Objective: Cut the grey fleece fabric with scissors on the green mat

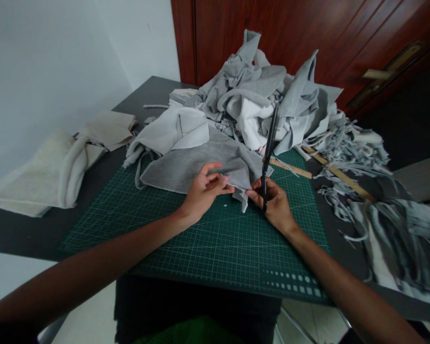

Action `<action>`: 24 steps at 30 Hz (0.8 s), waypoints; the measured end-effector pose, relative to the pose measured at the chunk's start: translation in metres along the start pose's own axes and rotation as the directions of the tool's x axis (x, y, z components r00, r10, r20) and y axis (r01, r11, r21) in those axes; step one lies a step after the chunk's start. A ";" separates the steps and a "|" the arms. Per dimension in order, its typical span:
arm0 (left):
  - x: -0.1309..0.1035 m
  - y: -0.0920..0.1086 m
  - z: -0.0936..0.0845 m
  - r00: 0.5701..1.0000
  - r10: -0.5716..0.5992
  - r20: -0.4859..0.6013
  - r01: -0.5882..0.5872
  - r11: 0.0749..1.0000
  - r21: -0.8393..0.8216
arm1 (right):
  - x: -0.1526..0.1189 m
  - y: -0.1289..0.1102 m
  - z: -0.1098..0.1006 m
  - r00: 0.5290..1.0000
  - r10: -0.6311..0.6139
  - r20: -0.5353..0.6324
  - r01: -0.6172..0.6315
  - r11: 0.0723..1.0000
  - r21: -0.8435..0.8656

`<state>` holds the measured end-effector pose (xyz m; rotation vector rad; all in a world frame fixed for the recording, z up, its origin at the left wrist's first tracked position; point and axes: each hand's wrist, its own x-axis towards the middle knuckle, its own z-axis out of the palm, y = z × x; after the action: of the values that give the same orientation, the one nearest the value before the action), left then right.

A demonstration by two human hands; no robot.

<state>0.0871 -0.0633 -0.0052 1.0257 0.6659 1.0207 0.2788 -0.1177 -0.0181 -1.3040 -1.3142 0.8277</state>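
Grey fabric [189, 165] lies on the green cutting mat [208, 239], its near corner raised between my two hands. My left hand [206, 191] pinches the fabric's edge between thumb and fingers. Black scissors [270, 141] are in my right hand [274, 200], blades pointing up and away toward the cloth pile. The thumb and a finger of that same hand also grip the fabric's frayed corner. A narrow strip hangs down between the hands.
A heap of grey and white cloth [251, 86] rises behind the mat. Folded cream fabric [57, 167] lies left. Wooden rulers [337, 174], tangled scraps [354, 143] and dark grey cloth [408, 239] are on the right. A red-brown door [290, 33] stands behind.
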 end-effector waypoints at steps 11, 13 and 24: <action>-0.008 0.001 -0.001 0.998 0.012 0.056 -0.018 0.995 0.097 | -0.009 0.000 0.000 0.991 -0.058 0.120 0.064 0.997 -0.051; -0.008 0.000 -0.002 0.997 0.040 0.061 -0.048 0.990 0.132 | -0.010 -0.002 -0.001 0.988 -0.075 0.133 0.084 0.995 -0.062; -0.009 0.002 0.000 0.992 0.077 0.103 -0.086 0.993 0.082 | -0.010 0.004 -0.003 0.980 -0.076 0.182 0.096 0.990 -0.105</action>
<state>0.0827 -0.0709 -0.0032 1.1794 0.5941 1.0114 0.2814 -0.1274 -0.0228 -1.2741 -1.5675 0.8339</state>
